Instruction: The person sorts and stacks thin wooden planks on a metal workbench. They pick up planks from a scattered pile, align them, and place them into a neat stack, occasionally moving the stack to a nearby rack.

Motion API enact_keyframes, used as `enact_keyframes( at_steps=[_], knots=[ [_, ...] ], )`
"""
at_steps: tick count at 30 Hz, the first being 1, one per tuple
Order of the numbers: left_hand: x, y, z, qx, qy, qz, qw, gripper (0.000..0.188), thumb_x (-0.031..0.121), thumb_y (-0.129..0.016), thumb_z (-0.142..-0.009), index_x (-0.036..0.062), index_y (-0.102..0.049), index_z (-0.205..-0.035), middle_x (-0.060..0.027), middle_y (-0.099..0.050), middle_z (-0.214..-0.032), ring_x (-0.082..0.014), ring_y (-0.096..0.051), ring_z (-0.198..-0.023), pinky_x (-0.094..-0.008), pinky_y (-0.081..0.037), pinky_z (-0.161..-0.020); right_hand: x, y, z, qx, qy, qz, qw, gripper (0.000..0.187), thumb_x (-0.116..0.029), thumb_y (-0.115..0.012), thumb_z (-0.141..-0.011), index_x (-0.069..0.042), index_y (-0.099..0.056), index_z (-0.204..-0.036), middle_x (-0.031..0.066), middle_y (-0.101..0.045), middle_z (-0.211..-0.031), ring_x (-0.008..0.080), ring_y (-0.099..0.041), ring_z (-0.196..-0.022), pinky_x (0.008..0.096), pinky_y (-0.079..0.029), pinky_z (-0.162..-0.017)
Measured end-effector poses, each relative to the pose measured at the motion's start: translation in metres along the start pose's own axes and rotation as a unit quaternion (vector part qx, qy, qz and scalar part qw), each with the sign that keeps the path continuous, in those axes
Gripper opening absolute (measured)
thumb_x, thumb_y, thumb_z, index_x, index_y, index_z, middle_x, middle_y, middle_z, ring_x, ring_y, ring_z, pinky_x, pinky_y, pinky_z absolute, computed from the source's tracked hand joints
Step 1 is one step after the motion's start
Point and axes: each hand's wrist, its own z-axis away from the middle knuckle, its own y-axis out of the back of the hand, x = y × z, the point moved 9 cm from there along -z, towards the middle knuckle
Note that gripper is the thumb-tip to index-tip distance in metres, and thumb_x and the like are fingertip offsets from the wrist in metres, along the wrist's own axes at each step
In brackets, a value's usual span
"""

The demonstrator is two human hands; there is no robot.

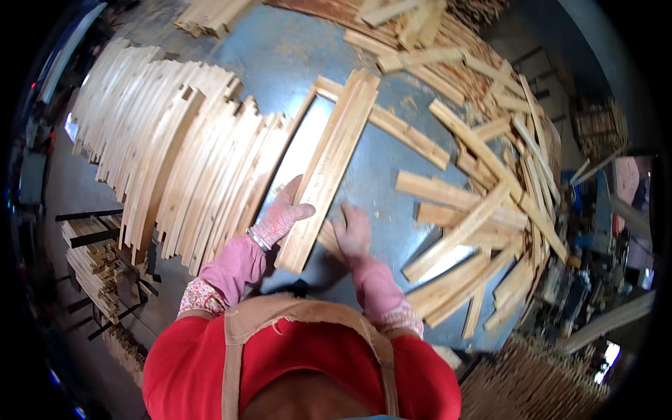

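A long pale wooden board (334,171) with a lengthwise ridge, maybe several strips laid together, slants across the middle in front of me. My left hand (278,215), in a light knit glove, grips its left edge with the thumb over the top face. To the right of the board's near end is my right hand (352,231), apart from it and blurred; its fingers do not show clearly. A short wooden piece (329,240) lies between the board and my right hand, partly hidden under the board. Another strip (409,136) lies behind the board's far end.
On the left a wide row of upright-edged wooden strips (175,133) lies side by side. Loose wooden pieces (483,210) are heaped crosswise on the right of the blue-grey table (262,45). A rack of stacked strips (94,262) stands at lower left, machinery (588,245) at far right.
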Motion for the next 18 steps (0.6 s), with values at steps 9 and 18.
enact_keyframes(
  at_steps=[9,18],
  knots=[
    [0.199,0.089,-0.257,-0.030,-0.096,0.124,0.987,0.081,0.030,-0.078,-0.087,0.0021,-0.049,-0.157,-0.0115,-0.072,-0.126,-0.0236,-0.073,-0.107,-0.0387,-0.060,-0.094,-0.018,0.000,-0.002,0.000,0.105,0.020,0.994,0.053,-0.032,-0.084,-0.085,-0.010,-0.070,-0.131,0.0168,-0.068,-0.133,0.0424,-0.063,-0.123,0.0550,-0.051,-0.105],
    [0.320,0.304,-0.470,0.387,0.005,-0.668,0.636,0.042,0.030,-0.068,-0.096,0.0162,-0.064,-0.136,-0.0167,-0.071,-0.136,-0.0337,-0.069,-0.129,-0.0476,-0.057,-0.105,0.005,-0.027,0.005,0.108,0.229,0.074,0.965,0.032,-0.036,-0.074,-0.092,-0.015,-0.075,-0.115,0.0126,-0.074,-0.115,0.0340,-0.071,-0.098,0.0465,-0.061,-0.084]
  ],
)
